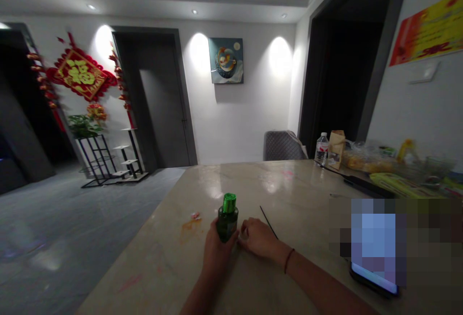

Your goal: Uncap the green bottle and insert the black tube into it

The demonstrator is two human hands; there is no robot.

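A small dark green bottle (227,223) with a shiny bright green cap (229,202) stands upright near the middle of the table. Wrapped round its lower part is my left hand (219,245). Just right of the bottle rests my right hand (258,237), a dark band on its wrist, thumb and fingers curled together close to the left fingertips. Whatever those curled fingers may hold is too small to make out. Beyond the right hand lies a thin dark stick (267,221), its near end close to the wrist.
An orange-brown stain (191,225) and a small red-and-white scrap (196,215) mark the table (170,267) at left. At right are a lit phone (374,279), partly pixelated, a water bottle (321,150), a paper bag (336,148) and several packages. A grey chair (284,146) stands behind.
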